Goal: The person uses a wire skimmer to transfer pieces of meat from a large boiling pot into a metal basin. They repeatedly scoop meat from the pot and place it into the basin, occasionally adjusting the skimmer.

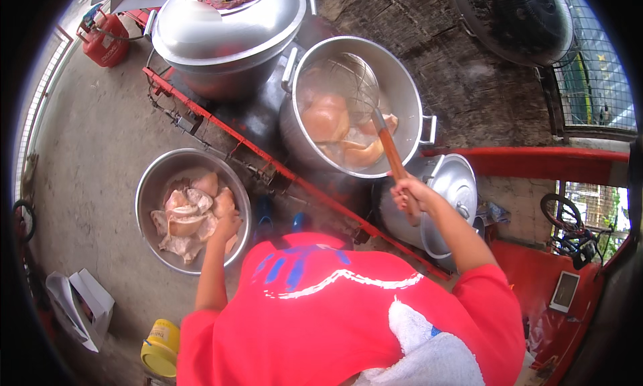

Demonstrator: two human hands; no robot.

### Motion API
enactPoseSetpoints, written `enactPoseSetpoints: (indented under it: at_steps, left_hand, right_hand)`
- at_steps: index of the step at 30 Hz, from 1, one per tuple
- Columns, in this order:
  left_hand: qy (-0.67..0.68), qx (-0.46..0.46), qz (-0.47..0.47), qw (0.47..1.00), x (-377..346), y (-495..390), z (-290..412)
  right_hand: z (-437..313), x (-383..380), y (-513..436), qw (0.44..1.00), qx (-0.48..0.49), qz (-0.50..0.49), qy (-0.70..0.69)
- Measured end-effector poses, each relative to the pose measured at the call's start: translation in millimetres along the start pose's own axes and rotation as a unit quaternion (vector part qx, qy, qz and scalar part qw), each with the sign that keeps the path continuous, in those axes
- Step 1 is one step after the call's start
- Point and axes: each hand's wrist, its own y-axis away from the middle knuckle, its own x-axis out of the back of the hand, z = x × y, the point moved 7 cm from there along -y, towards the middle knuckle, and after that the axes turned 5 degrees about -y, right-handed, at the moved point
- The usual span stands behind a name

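Note:
My right hand (pixel 414 192) grips the wooden handle (pixel 394 155) of a wire skimmer. The skimmer's round mesh head (pixel 354 82) is inside a large steaming aluminium pot (pixel 414 89), over several pale pieces of meat or skin (pixel 326 117) in cloudy liquid. To the left, my left hand (pixel 228 225) reaches into a wide metal basin (pixel 145 230), at the right side of a heap of pale, thick-skinned pieces (pixel 186 218). Its fingertips are partly hidden among them, so whether it holds a piece is unclear.
A lidded pot (pixel 226 39) with a cloth on top stands beside the open one. Another lidded pot (pixel 454 200) sits at the right. A red metal stand rail (pixel 261 157) runs between me and the pots. A red gas cylinder (pixel 105 39) and yellow bucket (pixel 162 348) stand at the left.

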Motion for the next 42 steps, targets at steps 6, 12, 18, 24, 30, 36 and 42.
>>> enactPoseSetpoints:
  at_steps: [6, 12, 18, 24, 30, 36, 42]
  left_hand:
    - [0.164, -0.109, -0.260, 0.945, -50, -27, 170]
    - [0.304, -0.098, -0.557, 0.767, -99, 38, 331]
    - [0.535, -0.011, -0.603, 0.591, -118, 48, 375]
    - [0.709, 0.054, -0.470, 0.523, -120, -11, 366]
    - [0.800, 0.039, -0.448, 0.397, -141, 20, 391]
    - [0.805, 0.079, -0.410, 0.421, -149, -17, 374]
    - [0.750, 0.042, -0.358, 0.555, -138, -74, 357]
  right_hand:
    - [33, -34, -6, 0.999, 0.031, 0.013, 0.007]
    - [65, -30, 75, 0.993, -0.049, -0.021, -0.101]
    - [84, -37, 33, 0.972, -0.101, -0.055, -0.206]
    - [90, -87, -38, 0.929, -0.132, -0.123, -0.324]
    - [93, -76, 17, 0.959, -0.093, -0.092, -0.251]
    - [80, -84, -16, 0.924, -0.069, -0.207, -0.313]
    - [62, -98, -60, 0.840, -0.064, -0.305, -0.444]
